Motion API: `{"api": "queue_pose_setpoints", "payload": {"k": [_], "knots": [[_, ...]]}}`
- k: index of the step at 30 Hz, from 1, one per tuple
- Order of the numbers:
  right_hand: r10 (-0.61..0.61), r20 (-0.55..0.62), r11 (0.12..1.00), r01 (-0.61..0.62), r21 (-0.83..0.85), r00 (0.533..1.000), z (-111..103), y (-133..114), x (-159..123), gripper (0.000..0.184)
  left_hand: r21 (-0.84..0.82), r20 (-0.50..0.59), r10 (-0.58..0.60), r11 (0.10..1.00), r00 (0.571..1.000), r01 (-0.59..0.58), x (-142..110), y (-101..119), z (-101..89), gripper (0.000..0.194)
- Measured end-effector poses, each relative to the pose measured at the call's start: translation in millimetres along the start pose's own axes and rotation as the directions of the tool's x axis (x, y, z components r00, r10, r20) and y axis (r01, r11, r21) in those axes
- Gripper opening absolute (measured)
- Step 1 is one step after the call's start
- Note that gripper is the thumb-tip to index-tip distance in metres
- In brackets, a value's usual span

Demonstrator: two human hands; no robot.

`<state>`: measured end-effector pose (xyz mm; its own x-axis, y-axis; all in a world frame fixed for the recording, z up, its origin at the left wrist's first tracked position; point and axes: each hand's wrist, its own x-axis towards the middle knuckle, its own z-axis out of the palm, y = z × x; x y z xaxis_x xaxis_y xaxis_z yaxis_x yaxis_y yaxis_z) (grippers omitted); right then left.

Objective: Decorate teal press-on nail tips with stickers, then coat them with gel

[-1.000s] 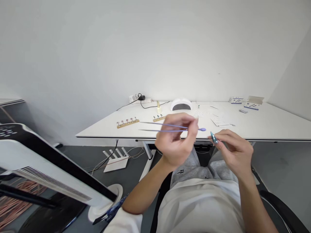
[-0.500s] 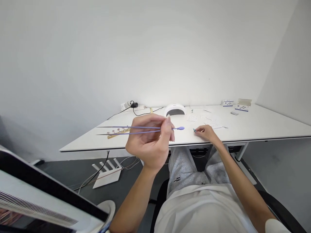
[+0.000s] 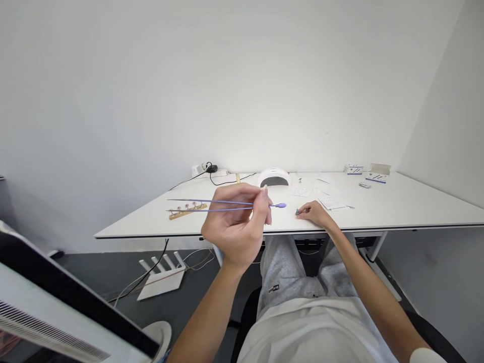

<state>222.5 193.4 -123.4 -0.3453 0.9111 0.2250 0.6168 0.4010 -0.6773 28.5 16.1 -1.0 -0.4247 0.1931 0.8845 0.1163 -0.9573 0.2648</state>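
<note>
My left hand (image 3: 236, 219) is raised in front of the table, closed around purple tweezers (image 3: 280, 205). Their two thin arms stretch leftward, apart at the tips, and the rounded joined end sticks out to the right. Lower, by the front edge of the table, my right hand (image 3: 314, 214) pinches a small teal object (image 3: 297, 212) between its fingertips; its kind is too small to make out. Behind the tweezer tips lies a wooden strip (image 3: 177, 217) with several small pinkish-topped stems on it. Printed white sheets (image 3: 333, 201) lie just beyond the right hand.
On the white table (image 3: 416, 209) an arched white lamp (image 3: 274, 175) stands near the wall. Small boxes (image 3: 354, 169) sit at the back right. A black adapter with cables (image 3: 212, 169) is at the back left. A white router (image 3: 162, 282) rests on the floor.
My right hand has shifted slightly left with the teal object, now turned more upright. The tweezers in my left hand have moved a little to the right in view. The camera has tilted slightly.
</note>
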Motion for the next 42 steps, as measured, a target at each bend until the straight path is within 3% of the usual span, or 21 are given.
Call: {"api": "queue_pose_setpoints", "payload": {"k": [7, 10, 12, 15, 18, 21, 23, 28, 33, 35, 37, 40, 42], "knots": [[0.026, -0.016, 1.0, -0.026, 0.006, 1.0, -5.0, -5.9, -9.0, 0.021, 0.04, 0.007, -0.046, 0.998, 0.999, 0.046, 1.8, 0.7, -4.1, 0.012], [0.085, -0.092, 0.996, -0.084, 0.014, 0.992, -28.8, 0.3, -13.6, 0.023, 0.035, 0.069, -0.081, 0.996, 0.994, 0.079, 3.4, 0.3, -7.8, 0.012], [0.177, -0.215, 0.984, -0.178, 0.012, 0.96, -55.8, 11.2, -17.8, 0.027, 0.049, 0.153, -0.118, 0.993, 0.981, 0.112, 4.0, -0.5, -10.0, 0.012], [0.357, -0.448, 0.92, -0.39, 0.019, 0.82, -101.0, 32.1, -26.1, 0.034, 0.062, 0.287, -0.171, 0.985, 0.943, 0.159, 2.9, -3.2, -10.8, 0.012], [0.526, -0.549, 0.801, -0.596, 0.062, 0.65, -130.7, 47.1, -29.8, 0.037, 0.051, 0.375, -0.204, 0.979, 0.904, 0.199, 0.4, -7.3, -9.2, 0.011], [0.637, -0.557, 0.7, -0.702, 0.129, 0.533, -134.3, 50.7, -21.7, 0.042, 0.064, 0.436, -0.245, 0.968, 0.866, 0.242, -1.5, -10.3, -8.5, 0.011], [0.668, -0.553, 0.679, -0.712, 0.179, 0.498, -127.6, 48.9, -12.2, 0.041, 0.077, 0.465, -0.278, 0.959, 0.841, 0.274, -1.6, -10.8, -9.6, 0.011], [0.668, -0.562, 0.724, -0.6, 0.339, 0.488, -120.9, 42.9, -4.3, 0.038, 0.092, 0.519, -0.311, 0.947, 0.796, 0.309, 1.5, -9.1, -15.3, 0.009], [0.605, -0.604, 0.793, -0.325, 0.515, 0.519, -136.3, 26.2, -37.9, 0.032, 0.182, 0.508, -0.406, 0.912, 0.76, 0.367, 3.8, -8.2, -16.6, 0.01], [0.566, -0.628, 0.801, -0.177, 0.572, 0.535, -134.3, 9.3, -62.2, 0.027, 0.279, 0.509, -0.498, 0.867, 0.702, 0.413, 5.0, -7.9, -15.4, 0.014], [0.512, -0.662, 0.796, -0.013, 0.605, 0.548, -121.9, -15.5, -91.3, 0.026, 0.39, 0.533, -0.581, 0.814, 0.615, 0.431, 5.8, -7.1, -13.9, 0.018], [0.44, -0.67, 0.756, 0.157, 0.636, 0.597, -88.5, -64.5, -132.5, 0.035, 0.519, 0.571, -0.676, 0.737, 0.467, 0.433, 4.8, -4.1, -11.3, 0.022], [0.419, -0.626, 0.675, 0.236, 0.699, 0.657, -65.1, -98.1, -150.3, 0.036, 0.563, 0.58, -0.717, 0.695, 0.386, 0.447, 2.2, -0.3, -9.6, 0.025]]}}
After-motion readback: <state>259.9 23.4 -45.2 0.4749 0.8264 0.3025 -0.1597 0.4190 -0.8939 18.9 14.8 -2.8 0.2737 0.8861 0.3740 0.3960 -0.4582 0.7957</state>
